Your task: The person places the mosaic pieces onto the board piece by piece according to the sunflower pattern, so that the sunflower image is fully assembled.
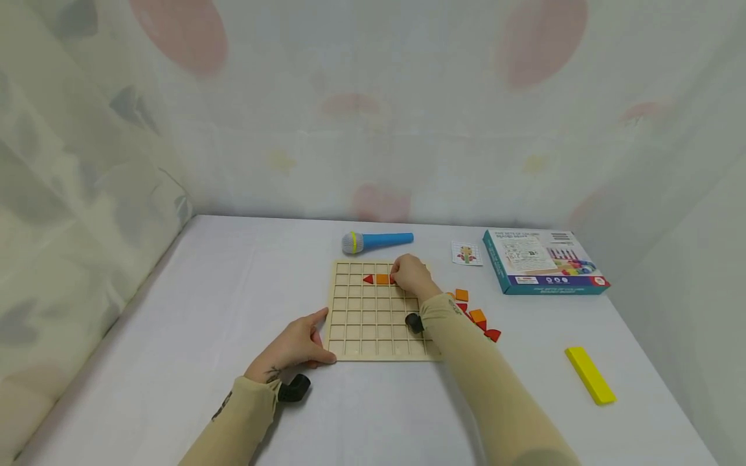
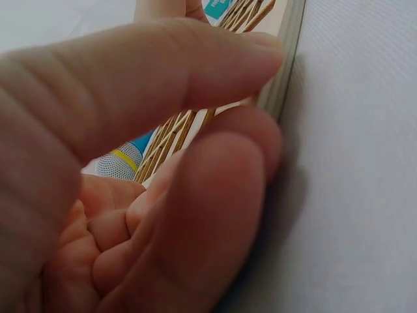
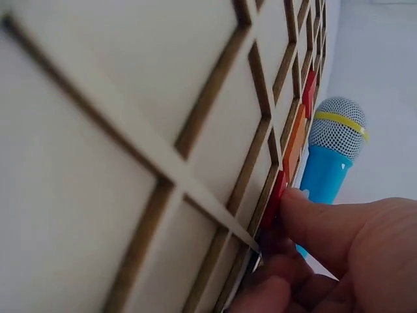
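A pale wooden grid board (image 1: 361,317) lies on the white table. At its near left corner, my left hand (image 1: 297,340) holds the edge, thumb on the front side and fingers by the left side. My right hand (image 1: 412,275) reaches over the far rows and pinches a small red block (image 3: 275,201), its shape mostly covered by the fingers. Left of that block, an orange square block (image 1: 382,279) and a red triangle block (image 1: 368,279) sit in cells of the same row. The right sleeve hides the board's near right part.
Beside the right forearm lie several loose blocks (image 1: 478,317), red and orange. Behind the board are a blue toy microphone (image 1: 384,240) and a small picture card (image 1: 467,254). Farther right are a game box (image 1: 544,262) and a yellow bar (image 1: 590,375).
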`<action>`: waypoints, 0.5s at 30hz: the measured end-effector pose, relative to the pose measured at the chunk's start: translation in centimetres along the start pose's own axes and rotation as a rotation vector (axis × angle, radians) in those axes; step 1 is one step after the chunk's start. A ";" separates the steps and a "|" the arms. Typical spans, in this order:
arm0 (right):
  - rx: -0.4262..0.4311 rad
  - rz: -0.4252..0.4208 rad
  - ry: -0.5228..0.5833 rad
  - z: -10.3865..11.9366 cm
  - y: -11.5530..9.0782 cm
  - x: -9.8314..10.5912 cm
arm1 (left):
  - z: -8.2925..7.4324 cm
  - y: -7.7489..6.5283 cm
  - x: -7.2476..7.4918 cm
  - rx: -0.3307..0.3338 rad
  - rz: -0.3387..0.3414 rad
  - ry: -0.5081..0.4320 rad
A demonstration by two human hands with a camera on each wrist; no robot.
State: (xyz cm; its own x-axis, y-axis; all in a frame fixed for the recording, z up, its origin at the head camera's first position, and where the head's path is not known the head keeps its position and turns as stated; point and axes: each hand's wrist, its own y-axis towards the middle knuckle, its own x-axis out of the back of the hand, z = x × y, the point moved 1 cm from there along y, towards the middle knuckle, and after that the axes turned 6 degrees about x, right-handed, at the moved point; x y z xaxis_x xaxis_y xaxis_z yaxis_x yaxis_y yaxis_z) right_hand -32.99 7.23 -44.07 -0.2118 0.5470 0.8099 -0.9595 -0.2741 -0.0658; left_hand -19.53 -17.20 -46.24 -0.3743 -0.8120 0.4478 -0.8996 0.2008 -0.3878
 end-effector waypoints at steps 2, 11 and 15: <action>-0.001 -0.017 0.006 0.1 -0.3 0.3 | 0.0 0.0 -0.1 0.004 -0.001 -0.002; 0.057 -0.117 -0.082 -1.2 -4.0 6.4 | 0.1 0.2 -0.1 0.008 0.002 0.010; 0.003 -0.064 -0.203 -3.1 -6.2 7.9 | 0.2 0.2 0.1 0.026 -0.013 0.014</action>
State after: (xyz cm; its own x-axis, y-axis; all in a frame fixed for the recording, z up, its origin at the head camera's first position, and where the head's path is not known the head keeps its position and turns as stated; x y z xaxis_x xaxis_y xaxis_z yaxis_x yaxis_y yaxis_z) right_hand -29.31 15.73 -39.07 -0.1084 0.3934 0.9130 -0.9691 -0.2467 -0.0088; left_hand -19.73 -17.35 -46.39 -0.3659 -0.8069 0.4638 -0.8982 0.1757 -0.4029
